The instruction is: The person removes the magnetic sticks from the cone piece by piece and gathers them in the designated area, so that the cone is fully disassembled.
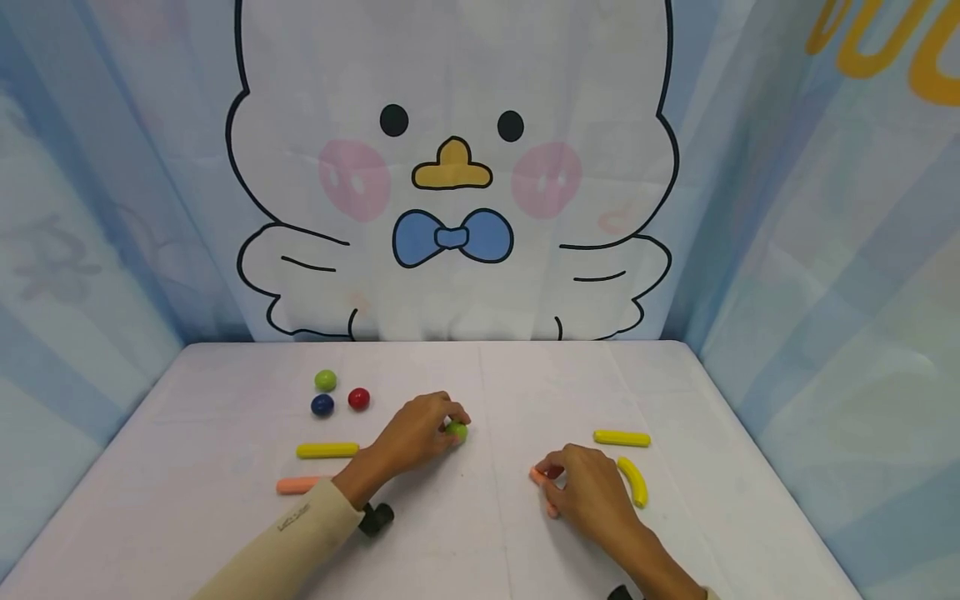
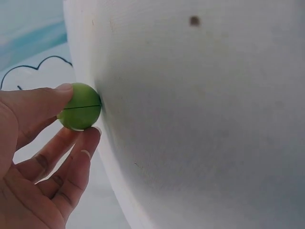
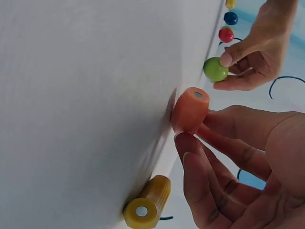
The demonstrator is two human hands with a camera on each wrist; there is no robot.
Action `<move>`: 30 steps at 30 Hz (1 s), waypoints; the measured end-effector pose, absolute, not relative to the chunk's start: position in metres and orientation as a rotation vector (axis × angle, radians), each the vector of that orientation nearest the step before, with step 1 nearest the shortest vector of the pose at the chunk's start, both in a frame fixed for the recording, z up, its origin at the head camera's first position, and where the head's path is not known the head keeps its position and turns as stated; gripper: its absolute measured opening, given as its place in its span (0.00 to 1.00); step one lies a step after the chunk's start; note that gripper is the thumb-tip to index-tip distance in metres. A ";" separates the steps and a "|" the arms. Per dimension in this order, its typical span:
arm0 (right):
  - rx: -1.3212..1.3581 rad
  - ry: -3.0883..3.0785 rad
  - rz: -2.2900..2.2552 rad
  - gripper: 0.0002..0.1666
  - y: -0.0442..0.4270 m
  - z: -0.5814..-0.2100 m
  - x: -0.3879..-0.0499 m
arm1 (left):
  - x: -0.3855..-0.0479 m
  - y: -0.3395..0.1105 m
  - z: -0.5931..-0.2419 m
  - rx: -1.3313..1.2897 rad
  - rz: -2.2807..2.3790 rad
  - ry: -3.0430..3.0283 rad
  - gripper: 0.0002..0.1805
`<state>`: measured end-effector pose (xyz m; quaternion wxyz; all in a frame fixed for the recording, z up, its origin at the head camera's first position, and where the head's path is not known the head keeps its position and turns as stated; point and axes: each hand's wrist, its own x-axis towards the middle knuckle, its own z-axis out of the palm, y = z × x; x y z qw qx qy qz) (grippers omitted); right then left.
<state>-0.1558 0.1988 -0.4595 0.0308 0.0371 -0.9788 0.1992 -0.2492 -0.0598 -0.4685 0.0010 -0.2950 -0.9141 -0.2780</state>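
My left hand pinches a green ball between thumb and fingertips, near the middle of the table. A thin seam line runs round this ball in the left wrist view. Over to the right, my right hand pinches an orange rod by thumb and fingers, low at the tabletop. A silvery disc shows in the end of the orange rod in the right wrist view; the fingers hide its middle in the head view. Beside the right hand lie a curved yellow rod and a straight yellow rod.
At the back left sit a second green ball, a blue ball and a red ball. Another yellow rod and an orange rod lie by the left forearm, partly covered. A printed curtain stands behind the white table.
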 end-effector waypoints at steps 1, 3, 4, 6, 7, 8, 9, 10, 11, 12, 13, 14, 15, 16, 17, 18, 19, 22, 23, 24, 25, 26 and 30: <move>0.117 -3.014 0.623 0.04 0.199 -0.460 -0.156 | -0.249 -0.060 -0.468 -0.925 -0.870 -2.873 0.14; 0.138 -3.003 0.623 0.04 0.199 -0.460 -0.156 | -0.247 -0.060 -0.468 -0.922 -0.864 -2.885 0.14; 0.151 -2.997 0.622 0.04 0.199 -0.460 -0.156 | -0.247 -0.060 -0.468 -0.920 -0.862 -2.895 0.14; 0.151 -2.995 0.629 0.04 0.199 -0.461 -0.156 | -0.246 -0.061 -0.468 -0.920 -0.855 -2.909 0.14; 0.152 -2.995 0.632 0.04 0.199 -0.461 -0.156 | -0.246 -0.061 -0.468 -0.920 -0.855 -2.912 0.14; 0.163 -2.990 0.627 0.04 0.199 -0.461 -0.156 | -0.245 -0.062 -0.467 -0.915 -0.853 -2.919 0.15; 0.158 -2.991 0.633 0.05 0.199 -0.461 -0.156 | -0.245 -0.063 -0.466 -0.909 -0.852 -2.922 0.15; 0.162 -2.990 0.631 0.05 0.199 -0.461 -0.157 | -0.245 -0.064 -0.465 -0.903 -0.850 -2.923 0.15; 0.161 -2.989 0.628 0.05 0.200 -0.462 -0.157 | -0.244 -0.066 -0.464 -0.895 -0.845 -2.921 0.15; 0.166 -2.986 0.623 0.05 0.200 -0.462 -0.157 | -0.244 -0.067 -0.462 -0.883 -0.841 -2.921 0.15; 0.169 -2.984 0.619 0.05 0.200 -0.462 -0.157 | -0.244 -0.069 -0.461 -0.867 -0.835 -2.921 0.16; 0.173 -2.983 0.617 0.05 0.200 -0.463 -0.157 | -0.244 -0.071 -0.459 -0.852 -0.824 -2.920 0.16; 0.163 -2.986 0.626 0.05 0.200 -0.463 -0.157 | -0.244 -0.073 -0.457 -0.843 -0.816 -2.916 0.16; 0.162 -2.987 0.626 0.04 0.201 -0.463 -0.157 | -0.244 -0.076 -0.455 -0.834 -0.808 -2.909 0.16; 0.160 -2.988 0.634 0.04 0.201 -0.463 -0.157 | -0.244 -0.078 -0.452 -0.825 -0.795 -2.901 0.17; 0.169 -2.984 0.635 0.04 0.201 -0.463 -0.157 | -0.245 -0.080 -0.450 -0.814 -0.788 -2.898 0.17; 0.167 -2.984 0.643 0.04 0.201 -0.463 -0.157 | -0.246 -0.083 -0.448 -0.804 -0.779 -2.896 0.17; 0.166 -2.981 0.660 0.04 0.201 -0.463 -0.157 | -0.249 -0.093 -0.441 -0.788 -0.762 -2.877 0.18; 0.165 -2.982 0.661 0.04 0.201 -0.463 -0.157 | -0.250 -0.097 -0.439 -0.783 -0.755 -2.872 0.18; 0.165 -2.982 0.663 0.04 0.201 -0.464 -0.157 | -0.251 -0.101 -0.437 -0.779 -0.753 -2.867 0.18; 0.153 -2.987 0.670 0.04 0.201 -0.464 -0.157 | -0.252 -0.106 -0.436 -0.775 -0.750 -2.860 0.18; 0.153 -2.987 0.670 0.04 0.201 -0.464 -0.157 | -0.254 -0.110 -0.434 -0.770 -0.754 -2.850 0.18; 0.154 -2.985 0.668 0.05 0.201 -0.463 -0.156 | -0.263 -0.127 -0.429 -0.723 -0.753 -2.835 0.17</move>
